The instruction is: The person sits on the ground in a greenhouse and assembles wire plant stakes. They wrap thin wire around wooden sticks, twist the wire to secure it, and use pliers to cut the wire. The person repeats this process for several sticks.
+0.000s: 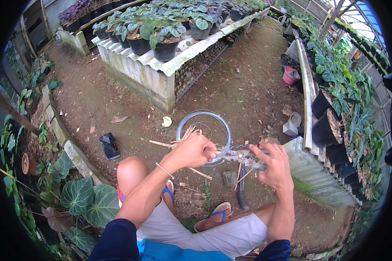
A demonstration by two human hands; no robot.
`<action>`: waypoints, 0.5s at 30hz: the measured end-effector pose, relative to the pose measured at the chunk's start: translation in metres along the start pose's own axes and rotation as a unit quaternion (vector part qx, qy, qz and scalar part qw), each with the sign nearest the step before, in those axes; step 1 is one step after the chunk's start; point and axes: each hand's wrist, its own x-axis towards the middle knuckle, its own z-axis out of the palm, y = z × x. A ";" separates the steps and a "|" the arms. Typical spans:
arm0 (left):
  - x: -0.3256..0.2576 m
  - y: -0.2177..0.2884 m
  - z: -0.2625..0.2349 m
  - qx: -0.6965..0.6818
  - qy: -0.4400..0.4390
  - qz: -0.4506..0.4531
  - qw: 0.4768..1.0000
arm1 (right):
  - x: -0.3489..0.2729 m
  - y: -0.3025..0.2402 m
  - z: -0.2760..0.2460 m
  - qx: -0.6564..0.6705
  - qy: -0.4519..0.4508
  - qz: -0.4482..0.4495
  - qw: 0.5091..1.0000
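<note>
My left hand (192, 151) is closed in a pinch, with a thin wire (237, 147) running from near its fingertips toward the pliers. My right hand (274, 166) is curled around the handles of worn metal pliers (245, 157), whose jaws point left toward my left fingers. Several thin, pale strips (201, 174), like split bamboo, stick out around my left hand; whether it grips any of them is hidden. Behind the hands, a coil of silvery wire (227, 126) lies on the soil. Below the pliers a dark-handled tool (242, 198) rests on the ground, its upper part partly covered.
A raised bench (137, 80) with a corrugated top bears several potted plants ahead. Another plant bench (311, 167) stands close on my right. A black plastic packet (109, 146) lies left, near a stone border (76, 156) and large leaves. A grey stone (230, 178) sits near my feet.
</note>
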 end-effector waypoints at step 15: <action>-0.003 -0.003 0.003 0.028 -0.035 0.006 0.999 | -0.001 0.001 0.001 0.036 -0.014 -0.005 0.999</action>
